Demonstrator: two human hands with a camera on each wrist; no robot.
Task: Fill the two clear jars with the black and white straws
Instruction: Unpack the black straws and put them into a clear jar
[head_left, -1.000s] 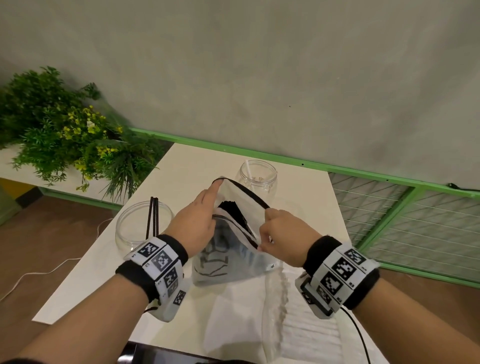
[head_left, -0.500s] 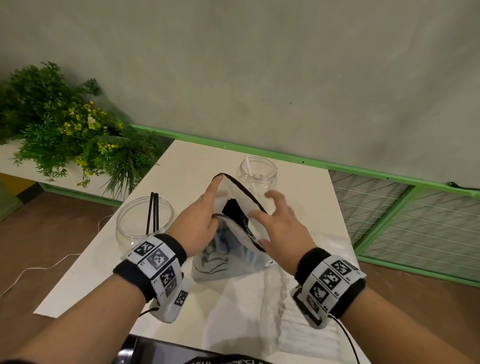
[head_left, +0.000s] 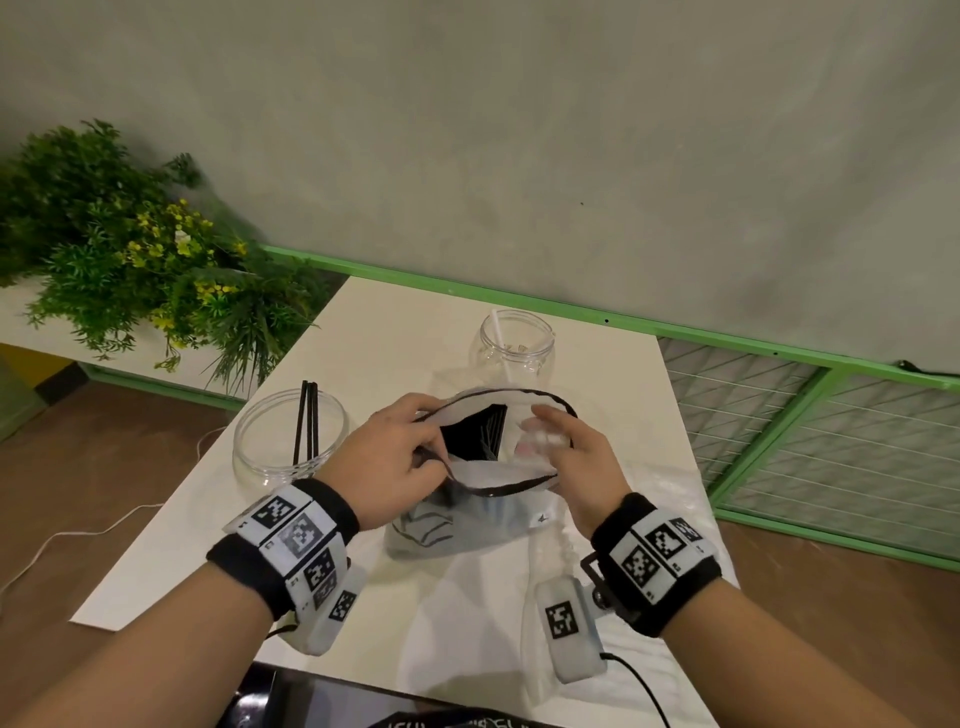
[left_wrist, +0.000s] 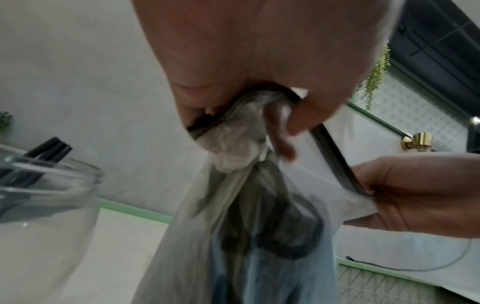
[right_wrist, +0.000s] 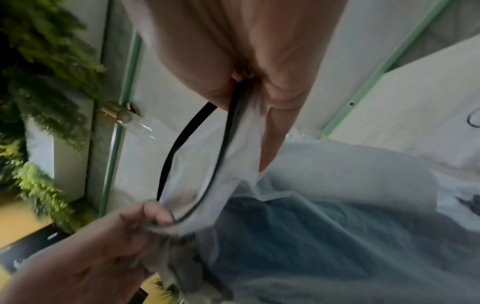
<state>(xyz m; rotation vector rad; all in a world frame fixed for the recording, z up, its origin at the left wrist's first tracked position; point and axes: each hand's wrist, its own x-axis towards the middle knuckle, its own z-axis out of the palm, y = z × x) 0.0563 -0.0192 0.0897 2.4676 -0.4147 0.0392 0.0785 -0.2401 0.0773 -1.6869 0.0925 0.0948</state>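
Observation:
A clear plastic bag (head_left: 498, 475) with a black zip rim stands on the white table (head_left: 395, 332), its mouth pulled wide; black straws (head_left: 475, 434) show inside. My left hand (head_left: 395, 457) pinches the bag's left rim. My right hand (head_left: 566, 447) grips the right rim, fingers curled over it. In the left wrist view the bag (left_wrist: 259, 236) hangs below my left hand's fingers (left_wrist: 298, 115). A wide clear jar (head_left: 291, 441) at left holds three black straws (head_left: 306, 421). A narrower clear jar (head_left: 514, 343) behind the bag holds one white straw (head_left: 500, 338).
A bushy green plant (head_left: 124, 260) with yellow flowers sits at the far left. A green rail (head_left: 727, 332) and wire mesh fence (head_left: 857, 452) run behind and right of the table. A second clear bag of white straws (head_left: 639, 675) lies on the table near my right wrist.
My right hand let go of the rim, opened, then took the bag's right edge again; the mouth of the bag now gapes much wider.

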